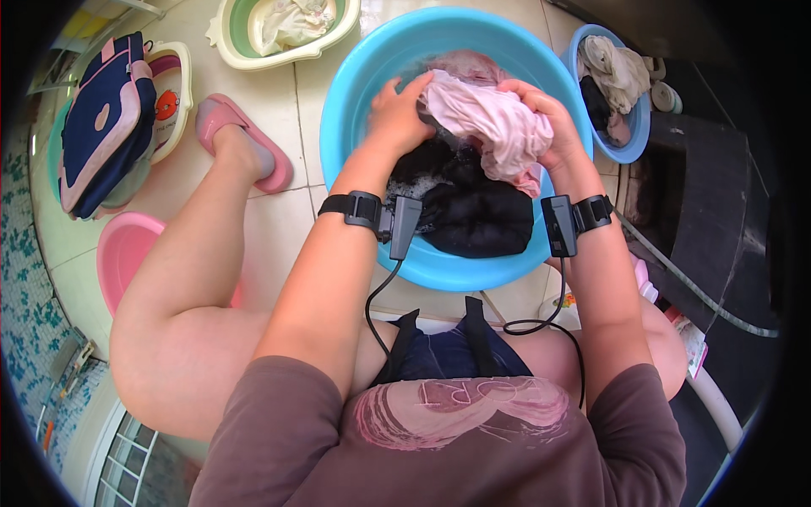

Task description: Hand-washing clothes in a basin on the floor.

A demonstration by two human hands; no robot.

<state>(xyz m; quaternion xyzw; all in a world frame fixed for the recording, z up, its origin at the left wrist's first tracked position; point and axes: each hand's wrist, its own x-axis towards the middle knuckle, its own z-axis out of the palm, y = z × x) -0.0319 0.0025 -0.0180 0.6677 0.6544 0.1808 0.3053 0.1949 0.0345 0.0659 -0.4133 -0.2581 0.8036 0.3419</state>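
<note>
A large light-blue basin [456,272] of soapy water stands on the floor in front of me. Above the water I hold a bunched, wet pale-pink garment [486,122] between my hands. My left hand [399,117] pinches its left end, fingertips curled over the fabric. At its right end my right hand [553,122] is closed round the cloth, some fingers hidden behind it. A soaked black garment [480,221] lies in the basin under my hands, with suds beside it. A darker pink piece of cloth [466,66] lies in the water at the far side.
At right a smaller blue basin [639,139] holds white, black and pink laundry. A green-and-cream basin [253,61] with pale cloth is at the back. Left are a navy-and-pink school bag [110,127] and a pink basin [127,245]. A grey hose [684,279] crosses the right side.
</note>
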